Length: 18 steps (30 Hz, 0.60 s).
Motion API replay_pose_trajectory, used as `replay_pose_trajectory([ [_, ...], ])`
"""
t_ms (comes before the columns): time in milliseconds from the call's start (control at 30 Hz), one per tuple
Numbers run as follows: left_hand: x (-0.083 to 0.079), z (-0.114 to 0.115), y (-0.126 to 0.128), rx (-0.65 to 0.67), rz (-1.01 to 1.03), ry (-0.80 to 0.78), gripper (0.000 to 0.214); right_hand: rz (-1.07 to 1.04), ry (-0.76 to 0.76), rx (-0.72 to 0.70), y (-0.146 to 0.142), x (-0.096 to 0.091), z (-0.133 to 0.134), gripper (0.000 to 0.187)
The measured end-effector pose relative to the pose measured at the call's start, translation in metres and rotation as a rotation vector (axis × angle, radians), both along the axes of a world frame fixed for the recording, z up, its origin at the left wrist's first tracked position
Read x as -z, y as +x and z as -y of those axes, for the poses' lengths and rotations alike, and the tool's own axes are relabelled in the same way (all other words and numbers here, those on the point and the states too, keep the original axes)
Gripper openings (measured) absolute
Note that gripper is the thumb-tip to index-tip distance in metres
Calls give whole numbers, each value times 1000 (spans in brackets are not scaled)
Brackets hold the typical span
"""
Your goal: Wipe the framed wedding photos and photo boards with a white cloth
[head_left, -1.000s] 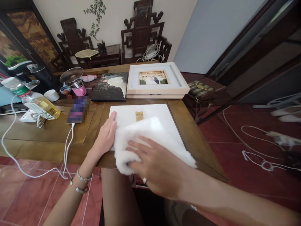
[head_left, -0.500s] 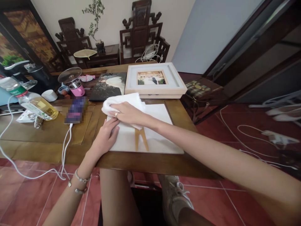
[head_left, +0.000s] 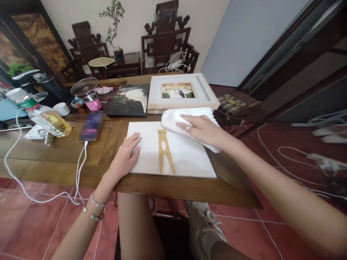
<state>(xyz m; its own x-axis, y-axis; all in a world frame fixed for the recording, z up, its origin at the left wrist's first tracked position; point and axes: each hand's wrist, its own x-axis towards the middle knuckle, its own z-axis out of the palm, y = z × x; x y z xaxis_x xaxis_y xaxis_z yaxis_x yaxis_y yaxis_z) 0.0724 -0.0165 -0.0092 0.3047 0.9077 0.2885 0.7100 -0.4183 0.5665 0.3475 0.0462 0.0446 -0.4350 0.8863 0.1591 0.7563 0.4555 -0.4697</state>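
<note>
A white towel point(head_left: 176, 117) lies bunched under my right hand point(head_left: 202, 130), whose fingers press into its folds. The towel covers the far right part of a white board point(head_left: 146, 151) and hangs past its right edge. A tan, two-legged stand point(head_left: 163, 144) shows on the board, its slim legs pointing toward me and an oval hole in its middle. My left hand point(head_left: 126, 155) rests on the board's left edge with the fingers stretched out and nothing in them.
Behind the board are a pale framed picture point(head_left: 211, 101) and a dark photo panel point(head_left: 121, 108). To the left stand a pink mug point(head_left: 92, 102), a charging phone point(head_left: 92, 126) and a tilted bottle of yellow liquid point(head_left: 51, 121). A white cable point(head_left: 78, 169) hangs over the table edge point(head_left: 162, 187).
My right hand has swept the towel from the board's left side to its right, uncovering the upper part of the tan stand. My left hand stays at the left edge.
</note>
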Motion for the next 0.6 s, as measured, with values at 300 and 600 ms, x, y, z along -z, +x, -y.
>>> replay_pose_trajectory([
  [300, 1, -1, 0, 0, -7, 19, 37, 95, 36, -98, 47, 24, 109, 30],
  [600, 1, -1, -2, 22, -18, 16, 38, 51, 10, -39, 51, 26, 81, 39],
])
